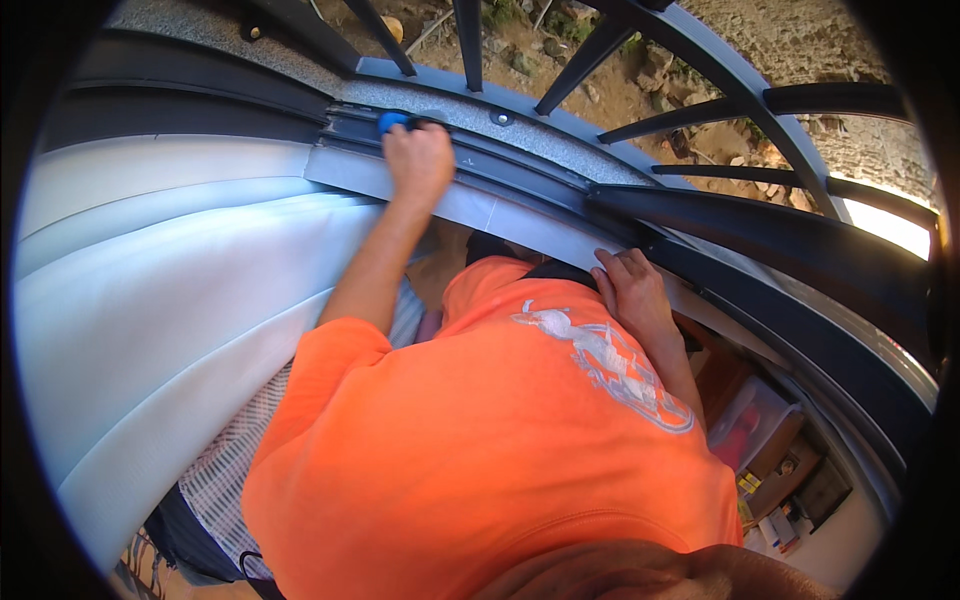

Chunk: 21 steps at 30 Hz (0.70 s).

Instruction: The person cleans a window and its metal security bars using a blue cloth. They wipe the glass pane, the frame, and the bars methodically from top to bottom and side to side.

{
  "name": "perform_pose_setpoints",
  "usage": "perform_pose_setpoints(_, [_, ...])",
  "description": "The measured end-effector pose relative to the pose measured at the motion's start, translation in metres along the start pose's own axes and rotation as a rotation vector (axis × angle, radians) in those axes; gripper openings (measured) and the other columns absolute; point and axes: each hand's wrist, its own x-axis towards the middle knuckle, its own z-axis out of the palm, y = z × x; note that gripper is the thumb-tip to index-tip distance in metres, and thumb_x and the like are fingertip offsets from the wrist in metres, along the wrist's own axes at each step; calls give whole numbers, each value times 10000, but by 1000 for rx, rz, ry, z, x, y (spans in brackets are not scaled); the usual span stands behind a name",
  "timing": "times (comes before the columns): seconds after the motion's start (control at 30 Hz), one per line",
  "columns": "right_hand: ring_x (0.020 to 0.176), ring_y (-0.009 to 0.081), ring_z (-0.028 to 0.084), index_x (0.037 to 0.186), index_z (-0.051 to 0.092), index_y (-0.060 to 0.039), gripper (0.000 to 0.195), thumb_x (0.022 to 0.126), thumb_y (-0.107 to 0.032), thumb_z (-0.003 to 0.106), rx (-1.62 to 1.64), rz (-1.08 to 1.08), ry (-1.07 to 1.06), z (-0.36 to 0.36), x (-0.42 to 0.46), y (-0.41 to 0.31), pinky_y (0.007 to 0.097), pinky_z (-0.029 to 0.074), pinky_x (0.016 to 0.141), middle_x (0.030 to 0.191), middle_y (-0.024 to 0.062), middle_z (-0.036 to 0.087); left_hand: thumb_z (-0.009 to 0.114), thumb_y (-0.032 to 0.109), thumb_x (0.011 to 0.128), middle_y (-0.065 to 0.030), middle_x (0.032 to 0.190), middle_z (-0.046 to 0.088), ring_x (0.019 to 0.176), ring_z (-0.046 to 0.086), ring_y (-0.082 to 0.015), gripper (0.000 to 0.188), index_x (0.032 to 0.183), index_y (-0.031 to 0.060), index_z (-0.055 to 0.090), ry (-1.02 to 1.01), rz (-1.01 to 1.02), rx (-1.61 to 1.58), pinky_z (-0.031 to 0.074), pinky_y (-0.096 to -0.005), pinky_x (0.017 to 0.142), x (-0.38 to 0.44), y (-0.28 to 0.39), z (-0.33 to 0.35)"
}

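My left hand [422,161] is closed around a blue and black tool [395,120], its kind not clear, over the dark window track [480,159] near the track's left end. Fingers mostly hide that tool. Farther right, my right hand [636,289] rests with its fingertips on the inner edge of the pale tiled sill [480,206], beside the dark sliding window frame [675,259]. Nothing shows in this hand.
Metal bars [469,45] stand outside beyond a speckled stone ledge [551,142], with rocky ground below. A white curtain [165,285] hangs at the left. A clear plastic bin [750,420] and small boxes lie at the lower right.
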Motion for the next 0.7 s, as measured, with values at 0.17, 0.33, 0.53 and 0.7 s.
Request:
perform_pose_setpoints(0.17, [913, 303, 675, 1158, 700, -5, 242, 980, -168, 706, 5, -10, 3, 0, 4, -2, 422, 579, 798, 898, 160, 731, 661, 150, 935, -239, 855, 756, 827, 722, -385, 205, 896, -41, 726, 111, -191, -716, 561, -461, 801, -1, 32, 0])
perform_pose_setpoints(0.33, [905, 303, 672, 1164, 696, -12, 239, 988, -175, 702, -2, -51, -25, 3, 7, 0, 420, 580, 796, 897, 159, 729, 634, 216, 1042, -88, 794, 617, 754, 536, -167, 322, 846, -39, 611, 220, -852, -1293, 482, -389, 738, 29, -5, -86])
perform_pose_setpoints(0.53, [919, 298, 671, 1161, 697, -24, 227, 992, -177, 697, -6, -22, -48, 2, 4, 2, 426, 581, 801, 901, 160, 733, 666, 232, 993, -195, 1022, 770, 959, 742, -333, 283, 1084, -19, 757, 607, -427, -785, 547, -412, 909, 11, -62, -97])
perform_pose_setpoints(0.7, [929, 295, 675, 1178, 698, -20, 249, 994, -188, 695, -11, -13, -48, -1, 3, 2, 426, 584, 804, 918, 165, 743, 671, 214, 941, -200, 909, 754, 850, 739, -408, 174, 993, 74, 761, 80, -105, -933, 570, -479, 798, -28, -18, -22])
